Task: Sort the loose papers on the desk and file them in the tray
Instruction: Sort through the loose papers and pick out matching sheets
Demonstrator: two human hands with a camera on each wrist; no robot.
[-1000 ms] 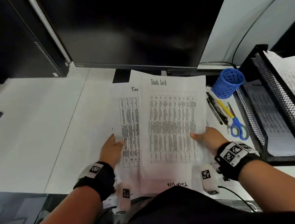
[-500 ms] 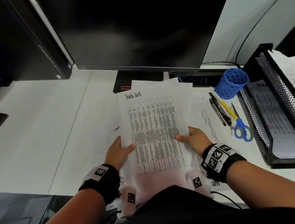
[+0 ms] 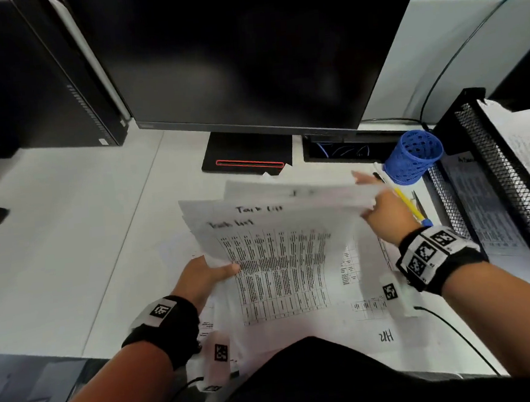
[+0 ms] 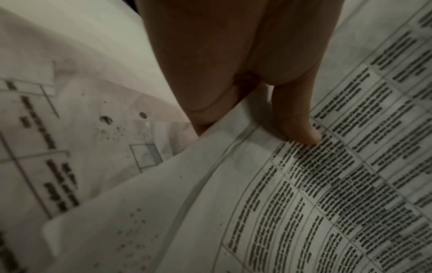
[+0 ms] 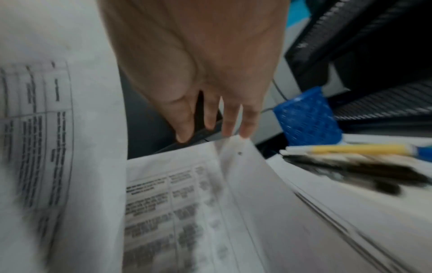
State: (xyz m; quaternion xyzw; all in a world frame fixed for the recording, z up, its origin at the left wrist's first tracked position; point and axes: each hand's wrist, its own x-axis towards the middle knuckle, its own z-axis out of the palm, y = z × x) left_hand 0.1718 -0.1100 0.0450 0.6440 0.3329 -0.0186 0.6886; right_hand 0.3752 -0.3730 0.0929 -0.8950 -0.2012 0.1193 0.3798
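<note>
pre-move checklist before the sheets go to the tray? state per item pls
1. Left hand pinching Task List sheets: ok.
2. Right hand hold on the sheets: cannot tell, fingers straight, blurred.
3. Sheets squared up: not ok, fanned out.
4. Desk papers all gathered: not ok, some lie flat.
5. Tray has room: cannot tell, it holds papers.
6. Path past blue cup and pens: ok, sheets are lifted.
</note>
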